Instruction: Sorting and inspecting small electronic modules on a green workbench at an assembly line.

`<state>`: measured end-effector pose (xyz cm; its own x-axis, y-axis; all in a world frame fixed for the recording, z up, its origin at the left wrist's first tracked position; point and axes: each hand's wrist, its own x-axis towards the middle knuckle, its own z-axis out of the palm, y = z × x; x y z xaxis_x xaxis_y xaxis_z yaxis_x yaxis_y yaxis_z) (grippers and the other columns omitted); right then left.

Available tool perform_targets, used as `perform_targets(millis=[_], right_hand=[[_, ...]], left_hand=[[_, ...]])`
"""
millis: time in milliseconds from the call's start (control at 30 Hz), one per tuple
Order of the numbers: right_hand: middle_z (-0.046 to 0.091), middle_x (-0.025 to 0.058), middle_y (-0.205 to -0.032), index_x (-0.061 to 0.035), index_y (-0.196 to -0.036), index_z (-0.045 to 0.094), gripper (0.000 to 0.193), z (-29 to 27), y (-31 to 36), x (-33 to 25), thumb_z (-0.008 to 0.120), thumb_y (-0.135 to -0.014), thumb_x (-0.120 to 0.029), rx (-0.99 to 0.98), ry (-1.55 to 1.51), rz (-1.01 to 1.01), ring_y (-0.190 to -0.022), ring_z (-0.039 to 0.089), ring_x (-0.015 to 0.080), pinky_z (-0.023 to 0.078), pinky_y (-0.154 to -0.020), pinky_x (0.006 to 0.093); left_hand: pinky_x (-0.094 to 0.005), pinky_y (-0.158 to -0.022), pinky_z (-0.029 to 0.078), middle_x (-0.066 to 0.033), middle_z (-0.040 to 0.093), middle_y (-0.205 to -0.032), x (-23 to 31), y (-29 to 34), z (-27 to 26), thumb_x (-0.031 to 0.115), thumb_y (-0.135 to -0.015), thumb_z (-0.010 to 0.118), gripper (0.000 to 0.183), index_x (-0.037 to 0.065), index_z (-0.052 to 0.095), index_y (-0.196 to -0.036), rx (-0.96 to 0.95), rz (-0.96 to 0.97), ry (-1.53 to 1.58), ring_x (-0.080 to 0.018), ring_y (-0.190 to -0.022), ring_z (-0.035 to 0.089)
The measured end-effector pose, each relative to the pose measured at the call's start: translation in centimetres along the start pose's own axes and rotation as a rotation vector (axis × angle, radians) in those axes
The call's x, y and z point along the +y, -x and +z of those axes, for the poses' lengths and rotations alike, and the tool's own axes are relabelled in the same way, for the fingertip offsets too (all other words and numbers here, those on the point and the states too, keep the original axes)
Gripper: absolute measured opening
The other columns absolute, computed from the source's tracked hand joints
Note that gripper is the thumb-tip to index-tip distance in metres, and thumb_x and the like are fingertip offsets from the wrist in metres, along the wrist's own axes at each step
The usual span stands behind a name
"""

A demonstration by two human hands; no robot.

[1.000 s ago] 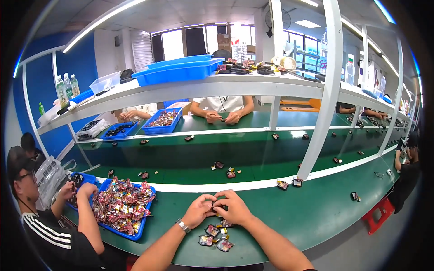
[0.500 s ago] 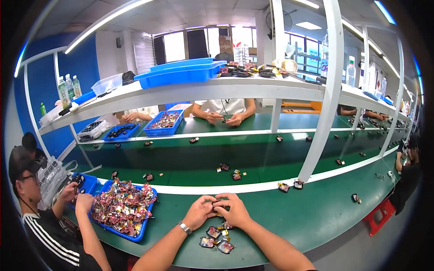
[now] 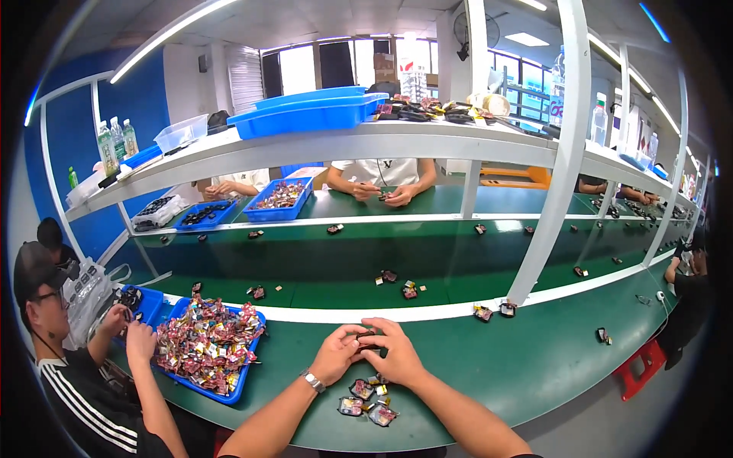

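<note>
Near the middle of the front edge, my left hand (image 3: 334,357) and my right hand (image 3: 396,356) meet with bent fingers. Between their fingertips they hold a small dark part (image 3: 369,340); the fingers cover most of it. Just below my hands, on the green tabletop (image 3: 473,366), lies a small cluster of flat black-cased electronic pieces (image 3: 382,414) with reddish boards and yellow and white bits. Another such piece (image 3: 351,406) lies at the left of the cluster. My forearms come in from the lower edge on both sides of it.
A blue tray (image 3: 248,382) heaped with similar reddish pieces stands to my left, beside a co-worker (image 3: 84,374) handling dark parts. Ahead, a white post (image 3: 546,175) rises to a shelf (image 3: 305,147). Scattered pieces (image 3: 410,290) lie on the green belt.
My fingers have shifted slightly around the dark part, and more of it shows. Pieces on the belt sit a little farther right. The view itself has moved slightly.
</note>
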<state>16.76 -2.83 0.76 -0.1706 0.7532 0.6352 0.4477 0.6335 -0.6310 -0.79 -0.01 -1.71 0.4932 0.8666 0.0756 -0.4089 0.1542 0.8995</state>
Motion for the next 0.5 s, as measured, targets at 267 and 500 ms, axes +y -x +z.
perform_targets(millis=[267,500], right_hand=[[0.062,0.0064,-0.116,-0.0091,-0.091,0.072,0.016,0.0,0.2,0.3,0.071,-0.075,-0.007,0.032,0.046,-0.008,-0.110,0.055,0.0268,0.049,-0.090,0.0371],[0.062,0.0067,-0.117,-0.0091,-0.089,0.072,0.014,0.4,0.4,1.0,0.071,-0.075,-0.007,0.051,0.002,0.025,-0.111,0.055,0.0258,0.050,-0.090,0.0361]], left_hand=[[-0.0372,-0.100,0.049,-0.0170,0.052,-0.132,-0.1,0.0,0.0,0.004,-0.098,0.048,0.026,0.001,0.046,-0.124,-0.035,0.027,0.035,-0.0224,-0.118,0.056],[-0.0406,-0.098,0.049,-0.0141,0.059,-0.123,-0.1,0.0,0.3,0.008,-0.096,0.054,0.028,0.004,0.047,-0.122,-0.007,0.017,0.016,-0.0222,-0.115,0.058]])
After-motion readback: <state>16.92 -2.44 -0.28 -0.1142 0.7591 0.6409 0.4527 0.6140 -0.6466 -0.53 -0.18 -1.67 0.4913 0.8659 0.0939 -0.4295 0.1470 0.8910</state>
